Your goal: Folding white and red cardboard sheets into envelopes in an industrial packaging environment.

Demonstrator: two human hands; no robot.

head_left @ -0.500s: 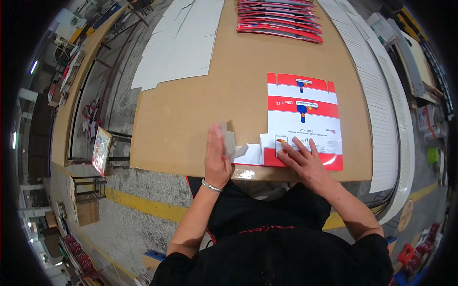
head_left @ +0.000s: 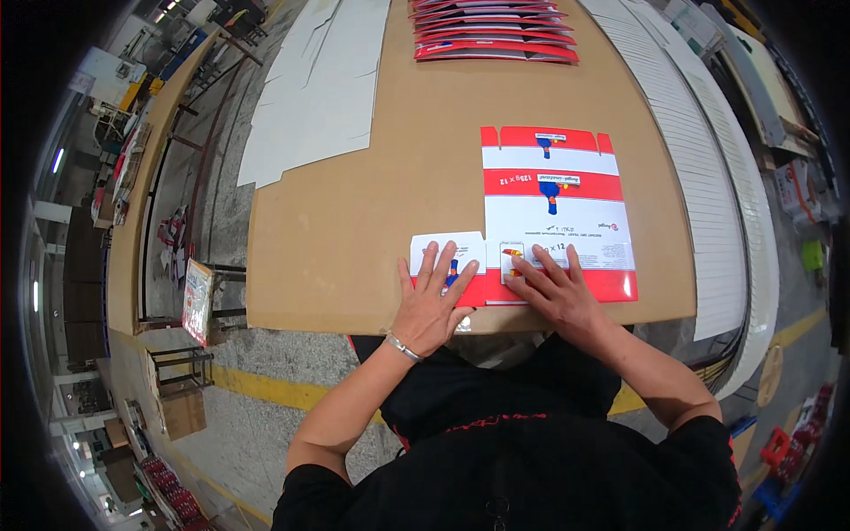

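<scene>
A flat red and white printed carton blank (head_left: 531, 218) lies at the front right of the cardboard-covered table (head_left: 345, 257). Its left flap (head_left: 474, 250) lies flat with the printed side up. My left hand (head_left: 434, 296) rests palm down on this flap, fingers spread. On the main panel, near the front edge, my right hand (head_left: 558, 288) lies flat with its fingers apart. Neither hand grips anything. Part of the print under both hands is hidden.
A stack of folded red cartons (head_left: 494, 35) stands at the far middle. White card sheets (head_left: 314, 106) lie at the far left. Along the right edge runs a long pile of white blanks (head_left: 677, 159). A bench (head_left: 159, 150) stands off to the left.
The left flap was raised and blurred beside my left hand; now it lies flat, printed side up, under that hand. My right hand stays on the main panel.
</scene>
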